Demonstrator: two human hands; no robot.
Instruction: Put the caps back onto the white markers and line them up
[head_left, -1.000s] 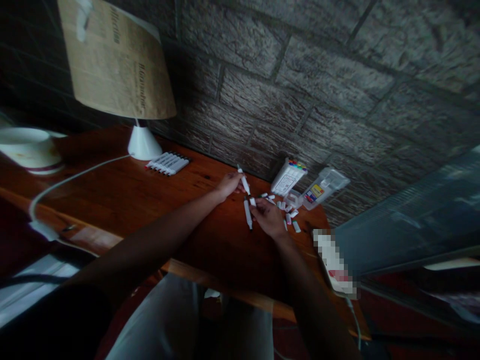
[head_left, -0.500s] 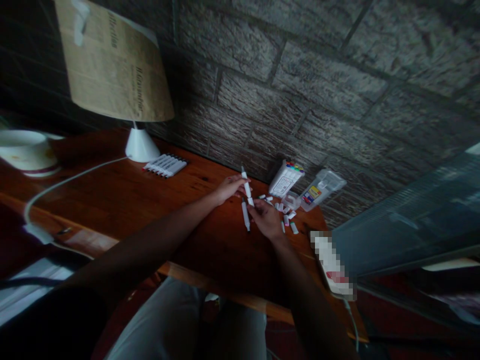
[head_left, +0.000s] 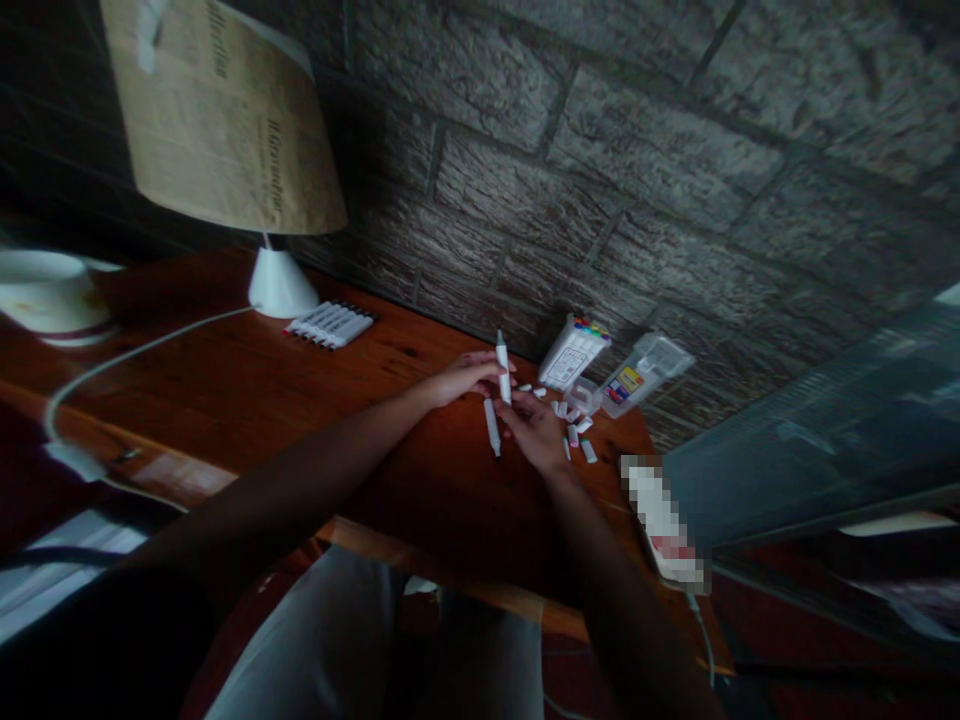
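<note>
A white marker (head_left: 502,362) stands nearly upright just left of the marker box (head_left: 573,352), which leans against the brick wall (head_left: 600,150) with coloured tips showing at its top. The marker's long axis runs up and down, with one end towards the wall and the other down towards the tabletop (head_left: 300,400).

The left hand (head_left: 465,375) is closed on this marker from the side away from the box, fingers wrapped around its middle. The right hand (head_left: 534,432) sits below and slightly left of the box. Its fingers are bunched together at the upright marker's lower end. It is too dim to tell whether they pinch the marker, a cap, or only touch it. The two hands are close together and almost meet at that lower end.

A second marker (head_left: 491,427) lies just beyond the right hand, on the side away from the box. Its long axis is slanted, with the dark tip pointing back towards the person. I cannot tell whether the right hand grips it or it rests on the wood.

Loose caps (head_left: 576,428) are scattered right below the box. A clear plastic case (head_left: 649,370) lies on its right, touching or nearly touching it. Far to the left of the box, a row of markers (head_left: 330,325) lies side by side at the lamp (head_left: 279,282) foot.
</note>
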